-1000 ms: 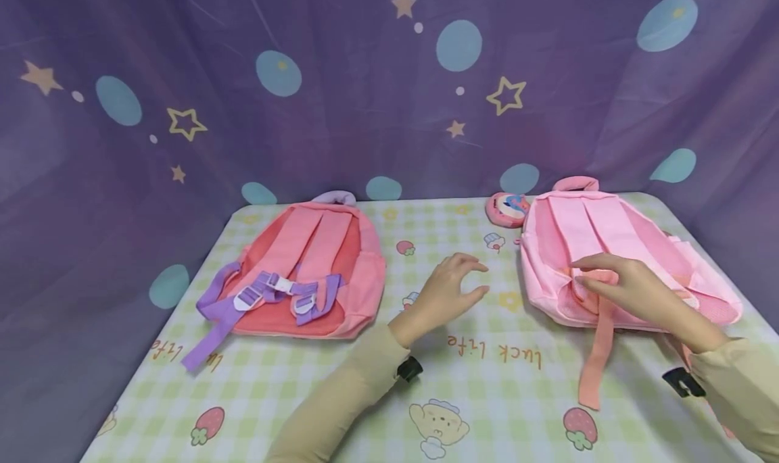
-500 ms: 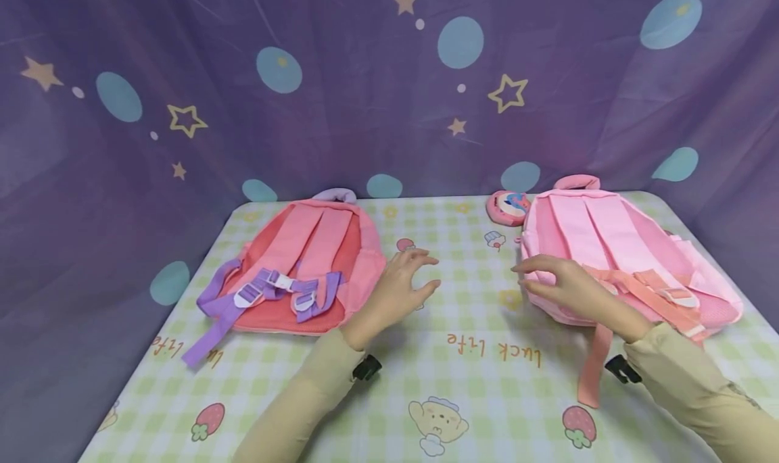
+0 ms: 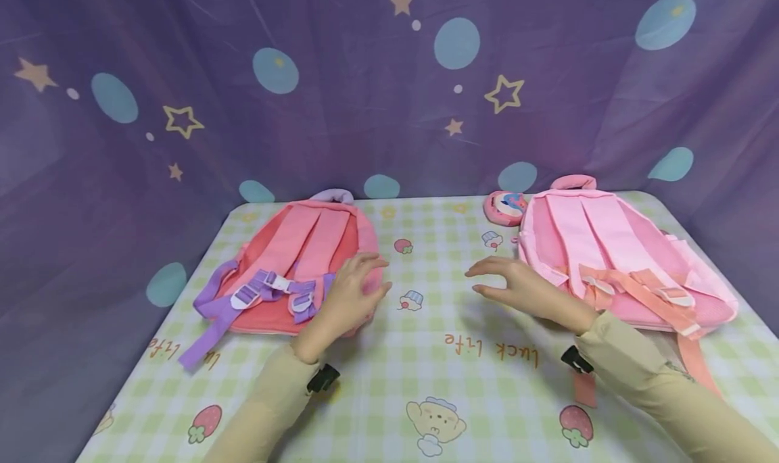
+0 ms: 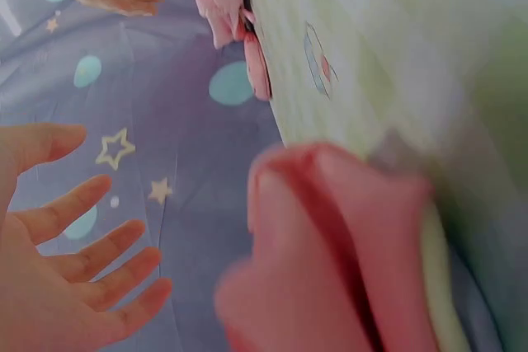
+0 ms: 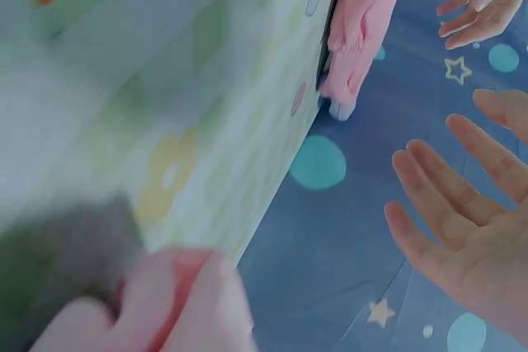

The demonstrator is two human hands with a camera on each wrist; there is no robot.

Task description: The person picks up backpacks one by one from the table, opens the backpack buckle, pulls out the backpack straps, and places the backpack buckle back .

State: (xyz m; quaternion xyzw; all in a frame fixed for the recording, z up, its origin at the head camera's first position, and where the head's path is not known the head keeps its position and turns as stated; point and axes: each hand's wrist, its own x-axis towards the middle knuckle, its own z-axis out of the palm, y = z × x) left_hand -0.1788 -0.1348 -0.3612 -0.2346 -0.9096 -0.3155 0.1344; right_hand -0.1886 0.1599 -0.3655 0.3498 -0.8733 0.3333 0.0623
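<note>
A coral-pink backpack (image 3: 328, 240) with purple straps (image 3: 222, 311) lies back side up at the left of the table. My left hand (image 3: 347, 297) hovers over its lower right corner, fingers loosely bent and holding nothing. At the right lies a light pink backpack (image 3: 633, 233) with orange straps (image 3: 648, 297), also back side up. Just left of its lower corner my right hand (image 3: 523, 287) hangs in the air, fingers spread and nothing in them. In the wrist views both the left hand (image 4: 74, 261) and the right hand (image 5: 470, 212) show relaxed, parted fingers.
A small round pink pouch (image 3: 505, 208) sits against the light pink backpack's upper left side. Both bags rest on a table with a green checked cloth (image 3: 365, 416). A purple curtain (image 3: 365, 111) with stars and dots hangs behind.
Both hands have moved left. The left hand went from between the bags to over the coral-pink backpack's corner. The right hand left the orange straps of the light pink backpack.
</note>
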